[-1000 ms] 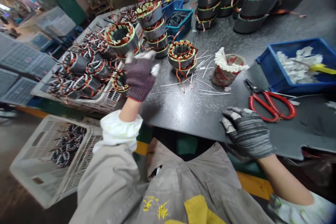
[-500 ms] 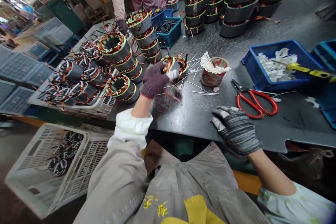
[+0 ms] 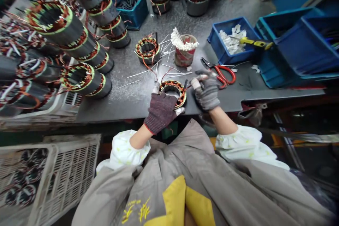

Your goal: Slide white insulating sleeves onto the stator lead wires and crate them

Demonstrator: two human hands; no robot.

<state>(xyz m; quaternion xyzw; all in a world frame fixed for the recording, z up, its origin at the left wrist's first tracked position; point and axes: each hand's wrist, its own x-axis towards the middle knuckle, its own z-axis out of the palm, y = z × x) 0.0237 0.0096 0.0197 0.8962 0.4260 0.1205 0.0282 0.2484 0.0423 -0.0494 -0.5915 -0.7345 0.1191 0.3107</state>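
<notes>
Gloved left hand (image 3: 160, 109) clamps a wound stator (image 3: 178, 90) at the near edge of the surface (image 3: 132, 95) — right hand (image 3: 207, 91) closed just beside it, on what is unclear; a steady hold should spare the copper

Left: open counter (image 3: 127, 93), walled off by stacked stators (image 3: 84, 81).
Ahead: blocked by cup (image 3: 184, 57) and scissors (image 3: 221, 71).
Right: strip left bare below blue bins (image 3: 275, 70).
</notes>
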